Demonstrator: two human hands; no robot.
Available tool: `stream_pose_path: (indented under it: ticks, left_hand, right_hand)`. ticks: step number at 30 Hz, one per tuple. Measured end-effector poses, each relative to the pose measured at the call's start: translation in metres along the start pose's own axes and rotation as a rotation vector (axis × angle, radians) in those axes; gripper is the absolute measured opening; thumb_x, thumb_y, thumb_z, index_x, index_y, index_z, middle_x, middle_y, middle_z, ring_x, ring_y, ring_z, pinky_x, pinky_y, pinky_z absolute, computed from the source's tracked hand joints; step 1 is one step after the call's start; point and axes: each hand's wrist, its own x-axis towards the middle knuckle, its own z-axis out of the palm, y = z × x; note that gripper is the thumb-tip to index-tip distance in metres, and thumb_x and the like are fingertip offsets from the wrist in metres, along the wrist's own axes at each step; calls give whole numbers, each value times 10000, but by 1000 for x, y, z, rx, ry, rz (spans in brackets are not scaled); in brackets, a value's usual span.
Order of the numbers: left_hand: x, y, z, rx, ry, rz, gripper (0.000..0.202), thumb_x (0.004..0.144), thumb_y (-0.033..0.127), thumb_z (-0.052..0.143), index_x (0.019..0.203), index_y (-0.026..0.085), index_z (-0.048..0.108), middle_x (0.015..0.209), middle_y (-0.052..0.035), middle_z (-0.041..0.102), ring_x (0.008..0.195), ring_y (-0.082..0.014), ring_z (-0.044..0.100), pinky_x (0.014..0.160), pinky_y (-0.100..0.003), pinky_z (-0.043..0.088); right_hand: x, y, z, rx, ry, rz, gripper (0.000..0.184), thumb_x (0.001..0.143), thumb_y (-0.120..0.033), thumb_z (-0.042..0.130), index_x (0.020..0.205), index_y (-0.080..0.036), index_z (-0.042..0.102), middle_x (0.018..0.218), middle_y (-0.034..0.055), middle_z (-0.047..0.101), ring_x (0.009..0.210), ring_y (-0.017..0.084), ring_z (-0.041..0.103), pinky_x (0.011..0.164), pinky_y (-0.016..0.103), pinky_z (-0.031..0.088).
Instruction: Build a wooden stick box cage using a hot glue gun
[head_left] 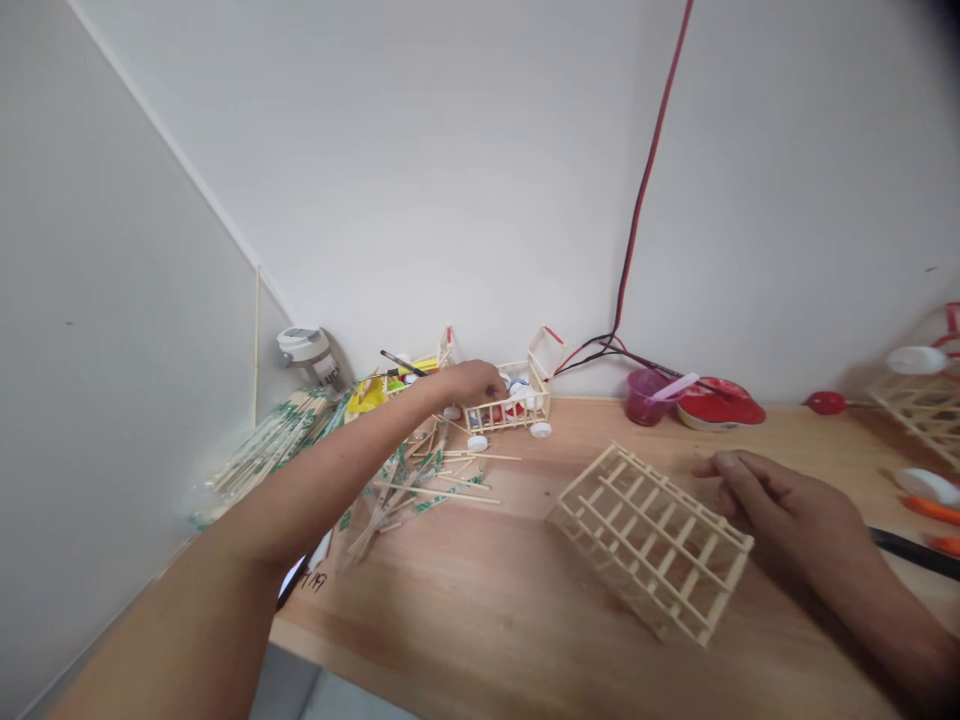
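Note:
My left hand (471,383) reaches far across the wooden table (480,600) to a small stick-built cart (510,408) with white wheels near the wall. Its fingers curl at the cart's top among small coloured items; what they grip is hidden. My right hand (776,500) rests on the table with fingers loosely spread, touching the right end of a tilted wooden lattice frame (651,540) made of thin sticks. Loose chopsticks and green paper wrappers (420,480) lie between my arm and the cart.
A bundle of wrapped chopsticks (262,450) lies at the left wall by a grey-lidded jar (311,355). A pink cup (646,395), a red lid (724,405), red and black wires (637,220) and another stick structure (919,405) stand along the back and right.

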Motion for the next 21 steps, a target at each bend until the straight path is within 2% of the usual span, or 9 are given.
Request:
stream_pose_path:
  ticks: [5, 7, 9, 11, 13, 16, 18, 21]
  left_hand:
    - [-13, 2, -5, -146, 210, -106, 107, 754, 235, 621, 742, 129, 610, 738, -14, 638, 670, -110, 540, 617, -203, 374]
    - [-17, 7, -9, -202, 284, -147, 96, 817, 208, 537, 796, 126, 581, 825, -53, 677, 692, -111, 589, 639, -208, 428]
    - [-20, 14, -15, -246, 304, -165, 138, 859, 150, 438, 880, 119, 570, 862, -80, 698, 675, -104, 620, 638, -211, 463]
    - [-21, 20, -22, -263, 267, -159, 227, 877, 116, 394, 1007, 113, 581, 837, -72, 708, 642, -97, 627, 619, -203, 470]
    - [-21, 24, -28, -244, 188, -137, 267, 872, 113, 448, 1079, 128, 618, 822, -47, 720, 660, -97, 633, 633, -193, 467]
    - [-17, 25, -31, -149, 70, -140, 205, 780, 112, 622, 949, 151, 730, 807, -26, 736, 732, -119, 643, 682, -195, 452]
    - [-12, 24, -27, -66, 26, -180, 145, 714, 125, 697, 839, 146, 767, 760, -32, 732, 727, -142, 639, 676, -210, 433]
    - [-4, 25, -15, 41, -12, -246, 160, 678, 200, 747, 825, 160, 795, 750, -54, 733, 719, -181, 642, 649, -239, 414]
  right_hand:
    - [-1, -1, -1, -13, -8, 22, 509, 816, -657, 364, 732, -239, 644, 578, 3, 628, 607, 220, 621, 625, 326, 435]
    - [-1, -1, -1, -18, -13, 36, 521, 813, -663, 354, 737, -240, 648, 583, 5, 633, 611, 223, 624, 629, 331, 437]
    - [0, -1, -2, -20, -26, 53, 539, 805, -672, 346, 765, -240, 666, 580, 4, 633, 612, 228, 628, 635, 338, 443]
    - [0, -1, -2, -18, -30, 54, 549, 798, -676, 350, 784, -238, 680, 583, 6, 638, 620, 233, 632, 643, 344, 449]
    - [0, -1, -1, -7, -28, 39, 540, 797, -675, 363, 766, -233, 672, 610, 15, 658, 643, 236, 643, 657, 344, 456]
    - [1, -1, -1, -3, -37, 17, 525, 812, -668, 368, 750, -234, 657, 604, 14, 658, 638, 233, 644, 651, 338, 457]
    - [1, -1, -1, -12, -36, 7, 518, 821, -658, 365, 749, -236, 657, 582, 10, 646, 614, 229, 637, 629, 335, 451]
    - [1, -1, 0, -15, -24, -15, 502, 822, -644, 370, 728, -236, 646, 579, 13, 654, 600, 231, 638, 609, 334, 451]
